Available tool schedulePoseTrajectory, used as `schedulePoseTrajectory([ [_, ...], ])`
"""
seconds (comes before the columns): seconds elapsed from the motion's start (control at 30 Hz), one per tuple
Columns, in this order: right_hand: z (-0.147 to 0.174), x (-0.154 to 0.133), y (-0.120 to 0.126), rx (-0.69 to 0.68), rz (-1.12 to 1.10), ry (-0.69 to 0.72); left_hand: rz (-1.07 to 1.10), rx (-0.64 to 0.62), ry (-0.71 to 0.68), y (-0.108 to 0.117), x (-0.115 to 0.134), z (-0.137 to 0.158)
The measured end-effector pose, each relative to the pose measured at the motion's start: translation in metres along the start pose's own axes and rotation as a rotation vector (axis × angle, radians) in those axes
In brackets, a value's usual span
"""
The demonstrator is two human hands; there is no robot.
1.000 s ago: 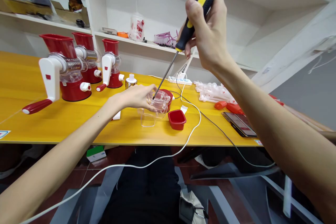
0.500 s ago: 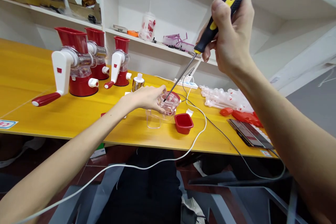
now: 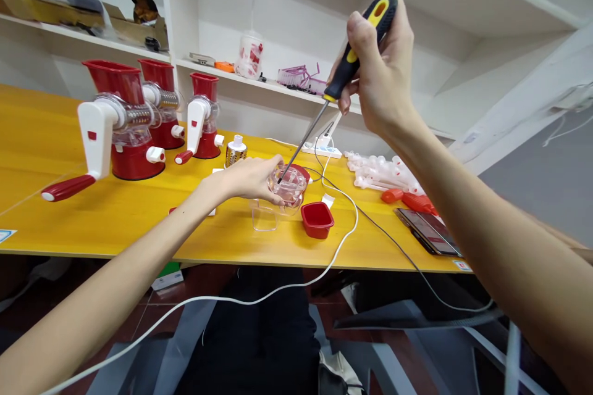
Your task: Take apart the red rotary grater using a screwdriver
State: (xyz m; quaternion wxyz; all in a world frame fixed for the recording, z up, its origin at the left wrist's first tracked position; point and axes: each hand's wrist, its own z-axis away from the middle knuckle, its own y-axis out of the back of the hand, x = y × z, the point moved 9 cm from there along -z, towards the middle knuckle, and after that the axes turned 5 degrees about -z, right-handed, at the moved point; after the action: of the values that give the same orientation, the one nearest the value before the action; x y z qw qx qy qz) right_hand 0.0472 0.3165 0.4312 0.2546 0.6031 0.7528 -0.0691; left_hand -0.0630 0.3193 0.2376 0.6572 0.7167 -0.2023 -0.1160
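Note:
My right hand (image 3: 380,68) is closed round the black and yellow handle of a screwdriver (image 3: 343,71), its shaft slanting down to the left. The dark tip reaches into a clear plastic housing (image 3: 293,188) on the table. My left hand (image 3: 254,179) grips that housing from its left side, thumb in front. Red plastic shows behind the clear part. Close by on the right stands a small red cup (image 3: 317,220). A drum grater (image 3: 236,151) with a white top stands behind my left hand.
Red and white rotary graters (image 3: 134,117) stand at the left. A white cable (image 3: 345,244) crosses the table edge and hangs over my lap. At the right lie a phone (image 3: 430,233), red handles (image 3: 417,202) and white plastic parts (image 3: 384,171). A power strip (image 3: 322,149) lies at the back.
The view has shifted slightly, so most things sit farther left and a little lower. The screwdriver tip stays in the clear housing and both hands keep their grips.

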Motion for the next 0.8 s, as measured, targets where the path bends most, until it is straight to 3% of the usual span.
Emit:
schedulePoseTrajectory([
  [0.17,-0.001,-0.009,-0.007,-0.021,-0.034,0.043,0.015,0.002,-0.002,0.001,0.001,0.000],
  [0.4,0.000,-0.013,-0.013,-0.105,-0.065,-0.012,0.047,-0.005,0.001,0.002,0.001,0.000],
  [0.57,-0.002,-0.005,-0.013,-0.145,0.037,-0.106,0.052,-0.013,0.007,0.003,0.002,0.002],
  [0.8,-0.017,0.004,0.007,-0.032,-0.009,-0.070,0.039,0.015,-0.021,0.003,0.002,0.000],
])
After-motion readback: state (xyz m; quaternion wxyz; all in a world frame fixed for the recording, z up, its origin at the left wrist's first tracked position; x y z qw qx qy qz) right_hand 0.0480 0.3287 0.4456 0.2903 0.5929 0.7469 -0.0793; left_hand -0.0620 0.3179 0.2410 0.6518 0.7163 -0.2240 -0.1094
